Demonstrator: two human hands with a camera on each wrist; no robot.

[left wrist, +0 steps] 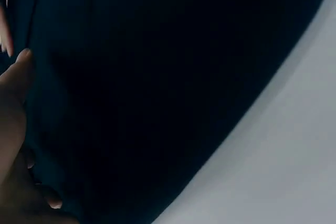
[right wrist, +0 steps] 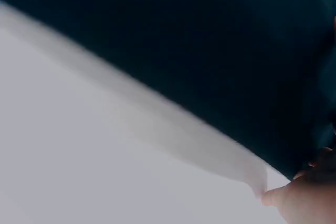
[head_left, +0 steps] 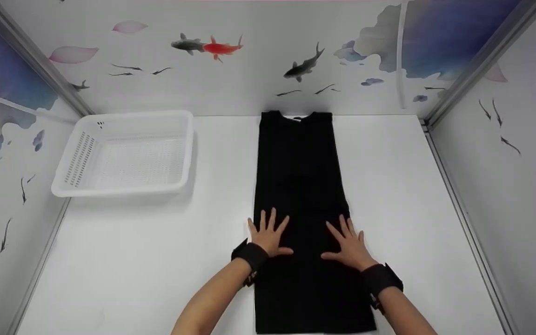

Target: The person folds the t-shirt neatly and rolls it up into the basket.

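Black garment [head_left: 298,172] lies flat on the white bench [head_left: 142,270], right of centre in the head view, long axis running away from the person. Shape is long and narrow, wider at the near end. Curved neckline end sits at the back wall [head_left: 258,83], small pale bit showing at the neckline. Near hem is by the bottom of the head view.

Left hand [head_left: 268,237] rests on the garment's left side, fingers straight and spread, nothing gripped. Its little finger reaches past the cloth edge. Right hand [head_left: 351,249] mirrors it on the right side: fingers extended, spread, no grip, little finger past the edge over the bench. Thumbs point inward at each other, apart, cloth between.

Both wrists carry a dark band. Wrist views: mostly dark cloth, its edge against the pale bench, partial fingers at frame borders.

White perforated basket [head_left: 119,190] stands on the bench, back left, well apart from the garment. Walls carry printed fish and petals.
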